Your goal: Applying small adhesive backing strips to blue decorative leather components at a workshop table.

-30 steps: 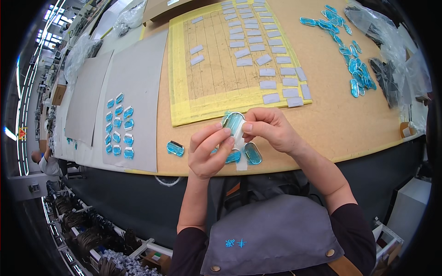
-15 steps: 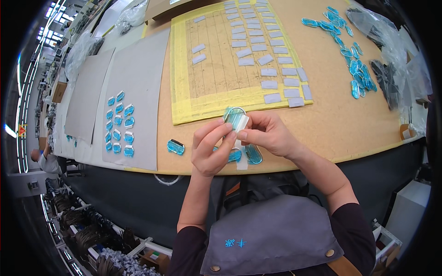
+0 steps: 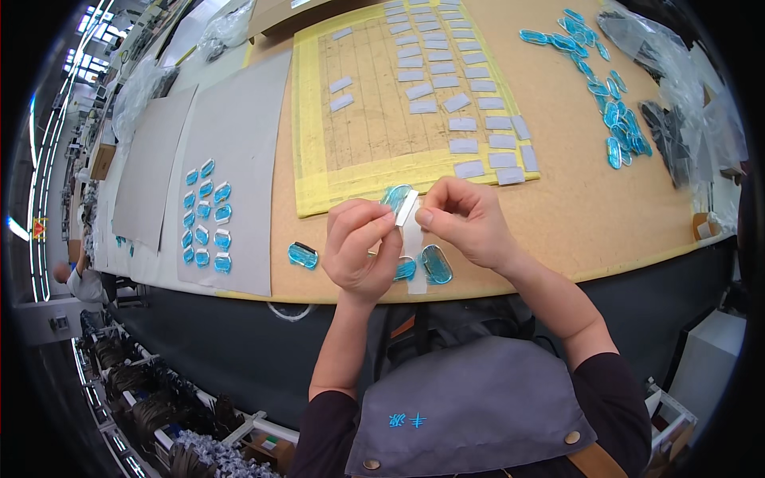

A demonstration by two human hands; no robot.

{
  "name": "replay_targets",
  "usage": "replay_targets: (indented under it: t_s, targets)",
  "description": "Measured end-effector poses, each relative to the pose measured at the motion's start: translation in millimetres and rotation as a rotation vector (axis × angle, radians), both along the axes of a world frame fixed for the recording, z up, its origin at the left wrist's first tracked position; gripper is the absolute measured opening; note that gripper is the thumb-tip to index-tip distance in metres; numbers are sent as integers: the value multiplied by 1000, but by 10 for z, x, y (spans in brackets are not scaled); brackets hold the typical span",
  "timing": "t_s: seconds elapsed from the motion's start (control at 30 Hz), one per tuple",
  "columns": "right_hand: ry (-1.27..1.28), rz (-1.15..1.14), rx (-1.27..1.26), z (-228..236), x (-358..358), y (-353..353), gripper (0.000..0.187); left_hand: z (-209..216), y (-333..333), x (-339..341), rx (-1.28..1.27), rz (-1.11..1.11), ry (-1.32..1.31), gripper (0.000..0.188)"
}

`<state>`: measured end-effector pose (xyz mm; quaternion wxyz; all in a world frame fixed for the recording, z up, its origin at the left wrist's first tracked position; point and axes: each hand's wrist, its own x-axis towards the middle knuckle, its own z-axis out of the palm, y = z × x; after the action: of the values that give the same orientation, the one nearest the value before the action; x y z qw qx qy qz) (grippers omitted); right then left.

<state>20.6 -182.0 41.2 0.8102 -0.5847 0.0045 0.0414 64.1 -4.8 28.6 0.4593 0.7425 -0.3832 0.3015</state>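
My left hand (image 3: 358,243) pinches a blue oval piece (image 3: 396,196) with a clear rim; a white strip (image 3: 407,208) lies along its right side. My right hand (image 3: 470,221) is closed, thumb against forefinger, just right of that strip, and whatever it pinches is too small to make out. On the table under my hands lie a second blue oval piece (image 3: 436,264) and another one (image 3: 405,268) partly hidden by my left hand. A pale strip (image 3: 417,279) runs between them to the table edge. Left of my hand lies a blue piece with a dark strip (image 3: 303,255).
Beyond my hands lies a yellow-edged board (image 3: 319,199) with many grey rectangular pads (image 3: 469,169). A grey sheet (image 3: 251,159) at left carries rows of blue pieces (image 3: 223,213). Loose blue pieces (image 3: 625,131) and clear plastic bags (image 3: 649,52) are at right. Another person (image 3: 84,279) is far left.
My right hand has drawn slightly away to the right from the blue piece. The piece has tilted in my left hand, so its white strip now shows more edge-on.
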Motion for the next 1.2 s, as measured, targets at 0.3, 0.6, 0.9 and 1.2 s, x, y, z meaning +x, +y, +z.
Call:
replay_targets:
  t_s: [0.3, 0.6, 0.9, 1.2]
  targets:
    - [-608, -180, -512, 51, 89, -25, 19, 304, 40, -99, 16, -72, 309, 26]
    - [-575, -81, -462, 5, 50, -29, 12, 426, 157, -90, 41, -199, 438, 20]
    - [-556, -19, -503, 75, 31, -37, 11, 514, 200, -72, 184, -227, 354, 16]
    - [-584, 32, -450, 38, 19, -64, 11, 504, 175, -80, 156, -312, 488, 11]
